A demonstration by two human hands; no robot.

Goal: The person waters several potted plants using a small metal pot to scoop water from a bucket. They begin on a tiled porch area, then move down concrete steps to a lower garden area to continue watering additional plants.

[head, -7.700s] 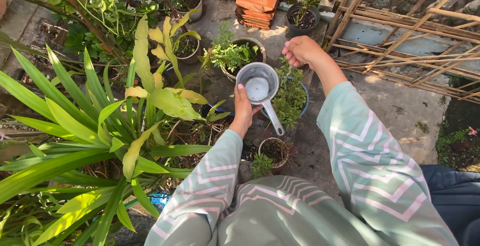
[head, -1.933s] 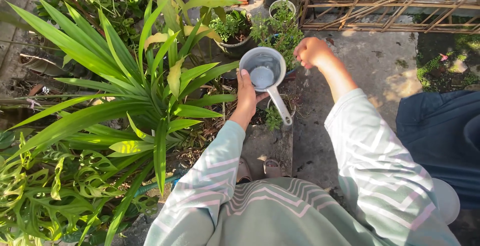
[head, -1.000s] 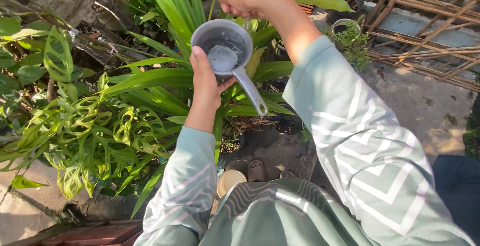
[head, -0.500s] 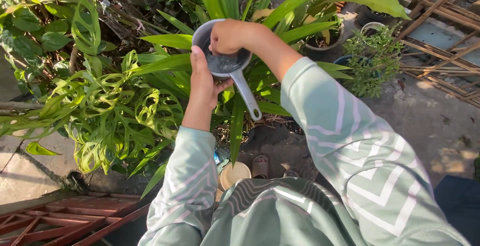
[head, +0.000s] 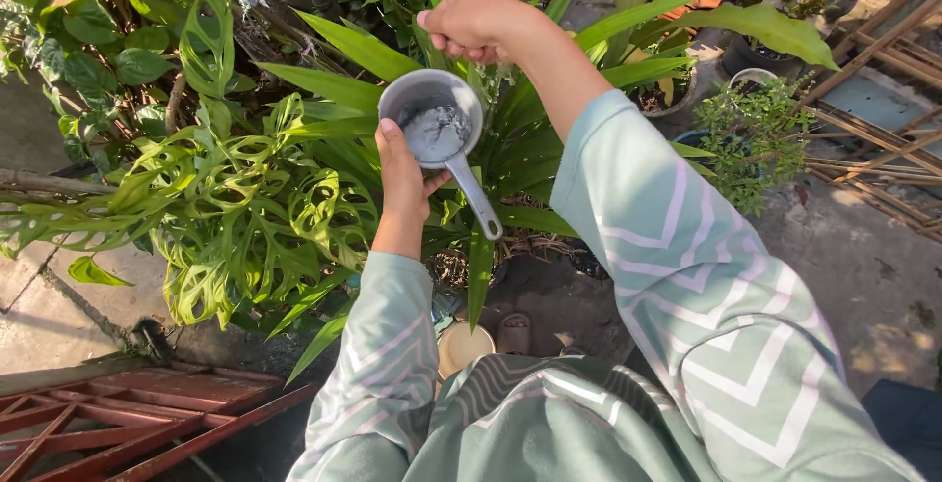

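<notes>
My left hand point(head: 400, 183) holds a grey dipper cup point(head: 432, 129) by its bowl, with the handle pointing down and to the right. A little water lies in the cup. My right hand point(head: 473, 23) is closed in a fist just above and beyond the cup, over a plant with long green leaves point(head: 549, 80). Water drops seem to fall from the fist. Both arms wear pale green sleeves with a white zigzag pattern.
A plant with split, holed leaves point(head: 245, 217) grows at the left. Small potted plants point(head: 751, 119) stand at the right on concrete. Bamboo poles point(head: 883, 50) lie at the far right. A red metal frame point(head: 118, 423) sits at the bottom left. A sandalled foot point(head: 513, 330) shows below.
My right hand has lifted out of the cup and now hovers closed above the long-leaved plant. The cup has dropped slightly lower in view, and the view has shifted over the leafy plants.
</notes>
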